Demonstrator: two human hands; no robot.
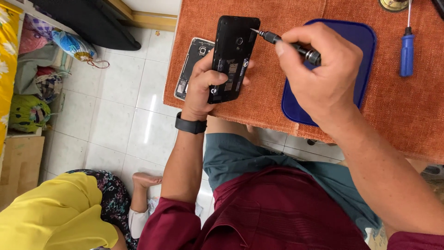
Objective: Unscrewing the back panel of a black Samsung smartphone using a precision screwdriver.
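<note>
Over the orange-covered table (407,115), beside a blue tray (365,37): opened black phone (233,55), raised above the near edge, back cover off. Likely light, stiff, fragile inside; best gripped by the side edges. Left hand (203,85) wrapped around its lower half. Right hand (323,74) closed on a slim precision screwdriver (284,42), tip at the phone's upper right corner. Beneath, a second dismantled handset (192,65).

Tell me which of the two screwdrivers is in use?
The black precision screwdriver in the right hand; the blue-handled screwdriver lies untouched on the orange cloth.
</note>
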